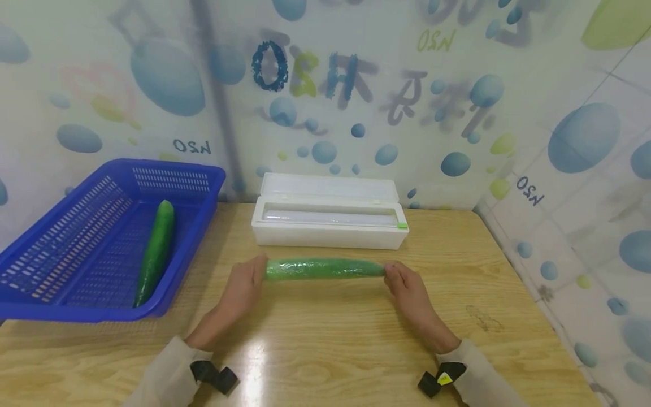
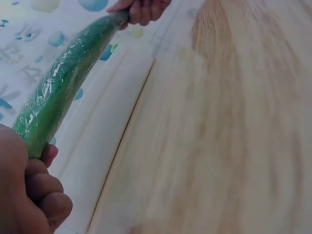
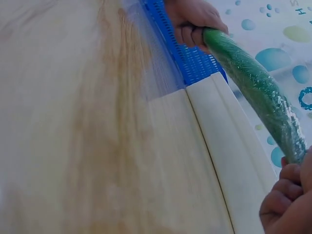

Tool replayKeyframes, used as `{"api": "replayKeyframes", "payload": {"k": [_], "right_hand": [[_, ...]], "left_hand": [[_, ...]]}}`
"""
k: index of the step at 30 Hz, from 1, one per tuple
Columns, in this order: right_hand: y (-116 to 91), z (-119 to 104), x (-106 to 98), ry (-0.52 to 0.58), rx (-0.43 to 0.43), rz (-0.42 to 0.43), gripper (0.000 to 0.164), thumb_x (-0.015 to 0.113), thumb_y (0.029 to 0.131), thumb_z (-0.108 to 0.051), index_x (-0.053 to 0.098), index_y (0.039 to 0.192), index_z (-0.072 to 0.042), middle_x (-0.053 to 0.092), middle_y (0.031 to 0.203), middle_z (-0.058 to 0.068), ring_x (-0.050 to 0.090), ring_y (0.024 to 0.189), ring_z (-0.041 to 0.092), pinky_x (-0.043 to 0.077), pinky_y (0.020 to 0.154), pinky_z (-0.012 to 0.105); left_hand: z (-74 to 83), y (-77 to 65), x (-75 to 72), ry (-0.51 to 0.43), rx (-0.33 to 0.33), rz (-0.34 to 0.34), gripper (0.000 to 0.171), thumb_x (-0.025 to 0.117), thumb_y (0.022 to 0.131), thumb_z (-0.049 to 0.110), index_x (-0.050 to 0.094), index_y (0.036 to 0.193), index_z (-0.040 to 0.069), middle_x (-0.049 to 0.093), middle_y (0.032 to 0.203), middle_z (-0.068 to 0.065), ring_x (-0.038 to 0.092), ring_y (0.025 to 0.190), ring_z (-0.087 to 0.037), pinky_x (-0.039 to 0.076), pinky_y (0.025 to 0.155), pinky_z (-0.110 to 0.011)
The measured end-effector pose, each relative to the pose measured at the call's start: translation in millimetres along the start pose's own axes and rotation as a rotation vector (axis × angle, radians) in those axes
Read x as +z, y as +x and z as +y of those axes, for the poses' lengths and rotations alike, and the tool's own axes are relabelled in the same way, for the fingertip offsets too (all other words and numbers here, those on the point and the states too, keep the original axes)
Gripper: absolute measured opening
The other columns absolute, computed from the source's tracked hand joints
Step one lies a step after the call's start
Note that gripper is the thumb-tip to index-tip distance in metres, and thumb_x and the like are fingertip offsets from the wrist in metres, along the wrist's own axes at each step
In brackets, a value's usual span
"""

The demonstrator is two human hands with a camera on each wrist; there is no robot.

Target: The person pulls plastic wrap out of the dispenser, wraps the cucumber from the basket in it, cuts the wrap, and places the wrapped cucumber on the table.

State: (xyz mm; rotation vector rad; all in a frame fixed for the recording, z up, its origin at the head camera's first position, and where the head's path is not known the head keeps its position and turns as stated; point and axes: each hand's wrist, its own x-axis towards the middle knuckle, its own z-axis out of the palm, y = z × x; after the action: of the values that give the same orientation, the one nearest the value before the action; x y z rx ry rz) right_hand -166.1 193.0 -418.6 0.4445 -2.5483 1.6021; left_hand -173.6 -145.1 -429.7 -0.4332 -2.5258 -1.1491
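A long green cucumber (image 1: pixel 325 269) in shiny cling film is held level above the table, in front of the white box. My left hand (image 1: pixel 245 287) grips its left end, fingers curled round it. At the other end my right hand (image 1: pixel 411 291) pinches the narrow tip with its film. Creased film shows along the cucumber (image 2: pixel 66 78) in the left wrist view, and glints near the right hand (image 3: pixel 290 195) in the right wrist view. Just behind stands the cling film dispenser (image 1: pixel 330 236), lid raised, with a pale roll (image 1: pixel 330 217) inside.
A blue plastic basket (image 1: pixel 190 249) stands at the left, with another cucumber (image 1: pixel 156 251) lying in it. The wooden table (image 1: pixel 325 345) meets a patterned wall (image 1: pixel 325 130) at the back and another at the right. The dispenser has a green piece (image 1: pixel 402 225) at its right front corner.
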Motion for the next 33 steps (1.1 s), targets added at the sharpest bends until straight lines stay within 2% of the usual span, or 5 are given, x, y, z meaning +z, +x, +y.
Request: {"api": "replayKeyframes", "payload": {"k": [4, 10, 16, 28, 33], "right_hand": [[-3.0, -12.5, -2.4, -0.057, -0.159, 0.023, 0.021, 0.042, 0.101, -0.002, 0.059, 0.113, 0.003, 0.041, 0.067, 0.003, 0.037, 0.059, 0.007, 0.035, 0.051, 0.025], [-0.8, 8.2, 1.3, -0.106, -0.073, 0.111, 0.022, 0.044, 0.102, -0.010, 0.064, 0.109, -0.003, 0.053, 0.074, 0.005, 0.047, 0.067, 0.010, 0.040, 0.059, 0.023], [-0.1, 10.0, 3.8, -0.126, 0.036, 0.139, 0.038, 0.042, 0.103, -0.026, 0.056, 0.077, -0.002, 0.039, 0.057, -0.003, 0.032, 0.049, 0.008, 0.030, 0.047, 0.025], [-0.1, 12.8, 2.3, -0.112, 0.290, 0.055, 0.059, 0.037, 0.101, -0.049, 0.063, 0.076, -0.002, 0.045, 0.052, -0.001, 0.031, 0.046, 0.009, 0.028, 0.045, 0.023], [-0.1, 14.0, 1.5, -0.079, 0.234, 0.002, 0.052, 0.039, 0.102, -0.042, 0.065, 0.081, -0.003, 0.040, 0.053, -0.001, 0.031, 0.048, 0.009, 0.030, 0.048, 0.024]], "left_hand": [[1.2, 1.9, 0.2, -0.018, -0.157, -0.016, 0.051, 0.029, 0.106, 0.022, 0.043, 0.058, 0.010, 0.033, 0.051, 0.004, 0.030, 0.045, -0.011, 0.033, 0.044, -0.030], [0.0, 1.9, 2.7, -0.117, -0.305, -0.051, 0.053, 0.030, 0.106, 0.032, 0.046, 0.060, 0.009, 0.040, 0.052, 0.001, 0.036, 0.047, -0.014, 0.035, 0.046, -0.031], [-0.1, 0.8, 4.0, -0.144, -0.256, 0.038, 0.048, 0.032, 0.105, 0.032, 0.052, 0.068, 0.009, 0.044, 0.055, 0.001, 0.039, 0.049, -0.015, 0.036, 0.046, -0.031], [-2.5, 2.1, 5.4, -0.048, 0.022, 0.105, 0.023, 0.042, 0.103, 0.013, 0.050, 0.082, 0.007, 0.036, 0.059, 0.007, 0.037, 0.053, -0.011, 0.036, 0.049, -0.030], [-1.6, 2.6, 3.9, 0.006, -0.018, 0.174, 0.035, 0.044, 0.102, 0.017, 0.058, 0.074, 0.001, 0.042, 0.054, 0.002, 0.039, 0.051, -0.013, 0.041, 0.050, -0.036]]}}
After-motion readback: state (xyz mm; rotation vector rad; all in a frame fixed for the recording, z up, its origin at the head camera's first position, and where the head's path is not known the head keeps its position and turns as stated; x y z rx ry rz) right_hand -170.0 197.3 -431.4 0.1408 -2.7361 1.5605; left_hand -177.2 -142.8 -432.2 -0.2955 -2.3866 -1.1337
